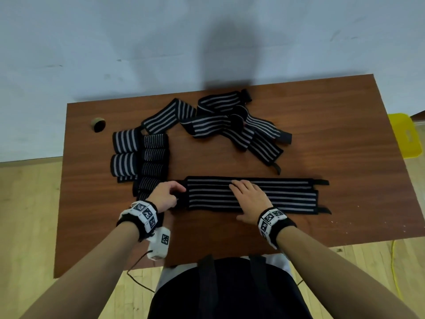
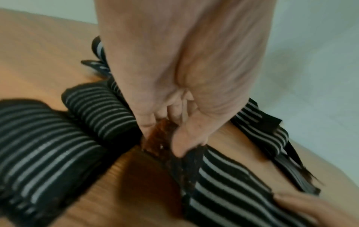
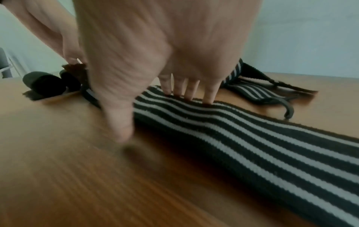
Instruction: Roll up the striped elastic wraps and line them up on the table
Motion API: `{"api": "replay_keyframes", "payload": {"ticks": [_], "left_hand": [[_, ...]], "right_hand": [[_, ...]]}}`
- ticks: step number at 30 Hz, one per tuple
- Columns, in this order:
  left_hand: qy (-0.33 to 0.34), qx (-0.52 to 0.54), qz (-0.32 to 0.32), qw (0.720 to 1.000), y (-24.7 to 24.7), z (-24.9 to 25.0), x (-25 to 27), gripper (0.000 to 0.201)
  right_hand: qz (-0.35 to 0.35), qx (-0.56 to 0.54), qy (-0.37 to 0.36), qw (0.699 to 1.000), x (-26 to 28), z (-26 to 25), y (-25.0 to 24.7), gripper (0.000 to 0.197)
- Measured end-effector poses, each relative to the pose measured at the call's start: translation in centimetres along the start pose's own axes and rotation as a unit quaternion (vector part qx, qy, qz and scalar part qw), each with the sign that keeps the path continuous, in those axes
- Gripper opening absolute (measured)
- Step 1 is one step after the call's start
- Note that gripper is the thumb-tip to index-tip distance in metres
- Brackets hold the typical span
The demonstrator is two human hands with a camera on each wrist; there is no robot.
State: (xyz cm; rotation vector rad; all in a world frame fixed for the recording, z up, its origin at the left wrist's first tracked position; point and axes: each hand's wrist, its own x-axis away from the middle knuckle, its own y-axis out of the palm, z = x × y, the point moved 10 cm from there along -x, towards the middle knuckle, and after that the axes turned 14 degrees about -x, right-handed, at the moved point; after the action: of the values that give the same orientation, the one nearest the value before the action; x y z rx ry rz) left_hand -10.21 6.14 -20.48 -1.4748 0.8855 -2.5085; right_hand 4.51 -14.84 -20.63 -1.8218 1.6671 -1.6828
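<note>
- Both hands work on the flat wrap [image 1: 250,195] laid across the near side of the table [image 1: 345,125].
- I see my left hand [image 1: 166,196] pinching the wrap's black left end between thumb and fingers.
- I see my right hand [image 1: 249,201] spread flat, fingers [image 3: 189,90] straight, pressing on the stripes.
- Rolled wraps [image 1: 142,157] sit in two columns just left of my left hand.
- Loose wraps [image 1: 230,125] lie tangled farther back, apart from the flat one.
</note>
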Motion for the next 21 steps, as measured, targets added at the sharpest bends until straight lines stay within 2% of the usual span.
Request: {"api": "replay_keyframes", "payload": {"ticks": [3, 6, 11, 16, 21], "left_hand": [[0.004, -0.081, -0.007, 0.997, 1.0, -0.9, 0.4, 0.055], [0.001, -0.169, 0.027, 0.985, 1.7, -0.7, 0.8, 0.063], [0.032, -0.230, 0.089, 0.969, 1.8, 0.7, 1.8, 0.060], [0.046, -0.241, 0.117, 0.962, 0.6, 1.2, 2.0, 0.045], [0.042, -0.255, 0.100, 0.961, 0.1, 1.3, 1.7, 0.041]], "right_hand": [[0.021, -0.005, -0.006, 1.000, 0.3, -0.2, -0.3, 0.090], [0.029, -0.051, -0.033, 0.998, 0.7, -0.6, -1.2, 0.077], [0.052, -0.131, -0.030, 0.990, 1.0, 0.4, -3.2, 0.051], [0.043, -0.135, -0.010, 0.990, 1.1, 1.4, -3.3, 0.060], [0.043, -0.158, -0.018, 0.986, 1.3, 1.9, -2.7, 0.065]]}}
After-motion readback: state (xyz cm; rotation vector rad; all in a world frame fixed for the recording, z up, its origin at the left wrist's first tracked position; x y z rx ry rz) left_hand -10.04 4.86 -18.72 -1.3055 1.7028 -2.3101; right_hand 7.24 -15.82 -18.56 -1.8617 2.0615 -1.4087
